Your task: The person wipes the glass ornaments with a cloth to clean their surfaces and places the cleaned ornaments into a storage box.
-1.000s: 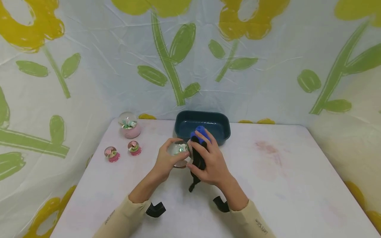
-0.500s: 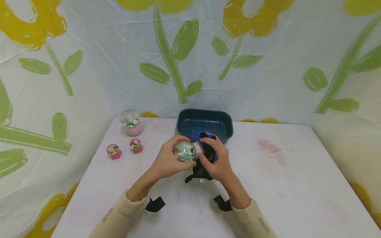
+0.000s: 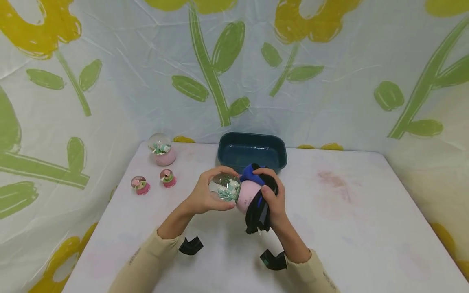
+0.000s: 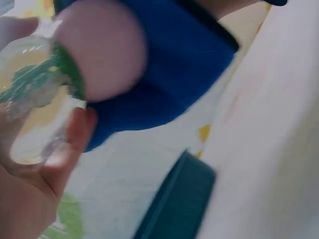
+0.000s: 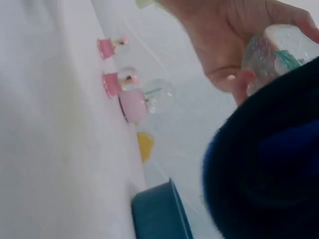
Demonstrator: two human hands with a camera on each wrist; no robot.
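My left hand (image 3: 205,191) grips a snow globe (image 3: 224,188) by its clear dome, fingers and thumb curled round the glass. Held sideways above the table, the globe has green and white figures inside, and its rounded pink base (image 4: 107,50) faces right. In my right hand (image 3: 274,195) is a blue and black cloth (image 3: 258,217), bunched, with a small pale tag at its lower end. The cloth lies against the right side of the base, and its blue part (image 4: 174,79) spreads behind the base in the left wrist view. Most right fingers are hidden by the cloth.
Another large snow globe (image 3: 165,156) with a pink base stands at the table's back left. Two small pink globes, a left one (image 3: 141,186) and a right one (image 3: 168,179), stand before it. A dark teal tray (image 3: 280,162) sits at the back middle, behind the hands.
The globe has turned in the left hand, so its pink base shows more. The cloth, earlier hanging between the hands, has shifted right and been regathered against the base by the right hand.
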